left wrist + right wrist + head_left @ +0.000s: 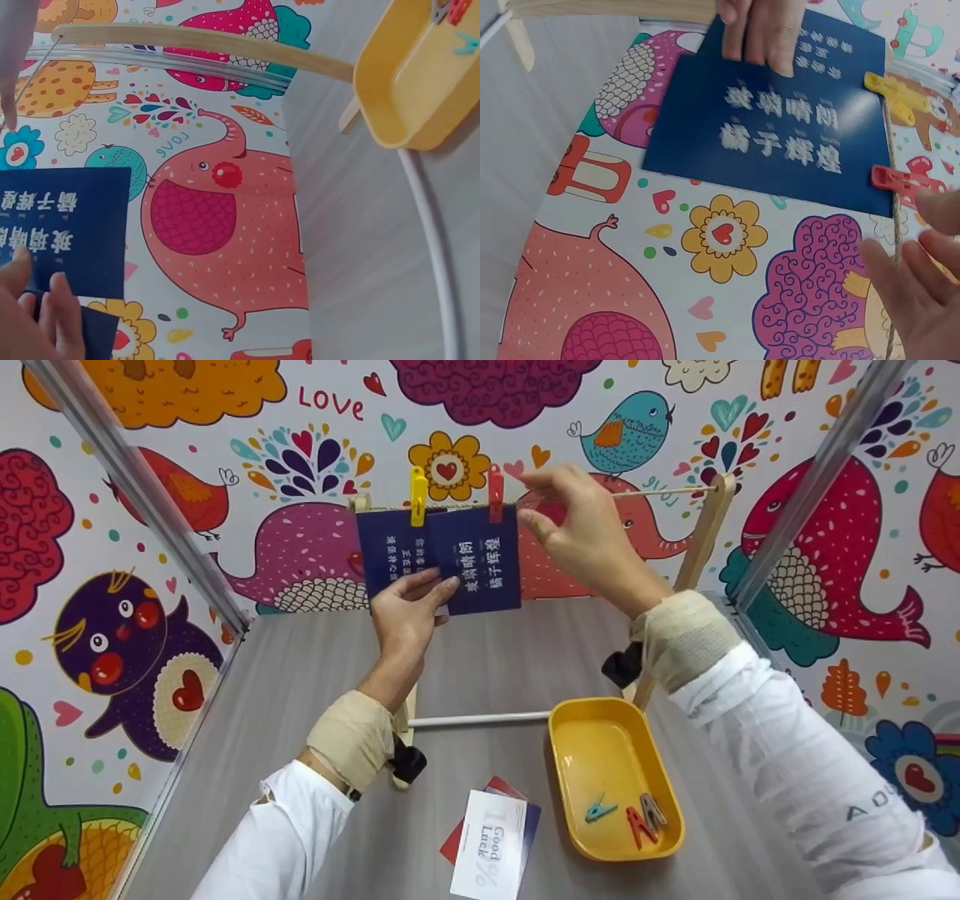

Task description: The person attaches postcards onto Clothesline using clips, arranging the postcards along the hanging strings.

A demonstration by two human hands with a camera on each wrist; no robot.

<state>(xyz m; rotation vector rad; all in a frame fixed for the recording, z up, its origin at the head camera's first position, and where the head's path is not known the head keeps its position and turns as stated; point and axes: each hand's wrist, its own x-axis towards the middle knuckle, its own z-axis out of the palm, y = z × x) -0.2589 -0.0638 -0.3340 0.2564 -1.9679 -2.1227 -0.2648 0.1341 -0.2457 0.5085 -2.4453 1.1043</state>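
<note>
Two dark blue cards with white Chinese writing hang overlapping from a thin rope [660, 493]. A yellow clothespin [418, 496] clips the left card [380, 536], and a red clothespin [496, 493] clips the right card [495, 592]. My left hand [409, 611] lies in front of the cards, its fingertips at their overlap low down; the right wrist view shows those fingers [757, 34] fairly straight over the card faces. Just right of the red clothespin, my right hand [581, 529] is at the rope, thumb and forefinger apart with nothing gripped between them.
A yellow tray [592, 750] on the grey table holds several clothespins, among them a teal clothespin [600, 808]. Left of it lies a small stack of cards, a white "Good Luck" card [487, 840] on top. Wooden posts [705, 536] and a white rod [480, 719] form the rack.
</note>
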